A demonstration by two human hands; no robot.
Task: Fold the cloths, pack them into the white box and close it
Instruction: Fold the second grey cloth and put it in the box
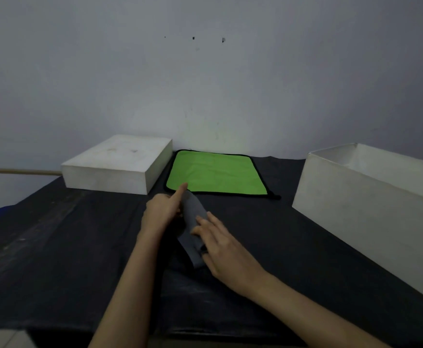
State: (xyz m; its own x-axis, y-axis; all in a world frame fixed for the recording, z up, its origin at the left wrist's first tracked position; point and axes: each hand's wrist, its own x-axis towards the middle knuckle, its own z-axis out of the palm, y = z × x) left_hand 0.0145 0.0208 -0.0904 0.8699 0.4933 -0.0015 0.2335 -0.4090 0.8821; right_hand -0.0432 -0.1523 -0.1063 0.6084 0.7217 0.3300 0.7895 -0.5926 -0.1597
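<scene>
A flat, rectangular white lid (116, 165), matte and faintly smudged on top, lay at the far left of a table (54, 247) draped in dark, slightly creased fabric, with a pale wall (205, 84) behind it. Just right of the lid, a square green cloth (216, 175) with rounded corners and black edging lay spread flat at the table's far edge, its surface softly wrinkled. In front of it, at the table's centre, a person's left hand (160, 211) was curled against the left side of a grey cloth (192, 229), folded into a long narrow strip, the index finger stretched out along the cloth's far end toward the green one; whether the other fingers had hold of the fabric could not be told. The right hand (226, 249) lay open on the strip's right side, fingers extended and pressing its upper surface rather than closing around it. The grey cloth looked smooth and thick, its near end showing layered folds. At the far right stood the white box (361, 217), open at the top, deep and straight-walled, with plain, stiff sides, well apart from both cloths.
</scene>
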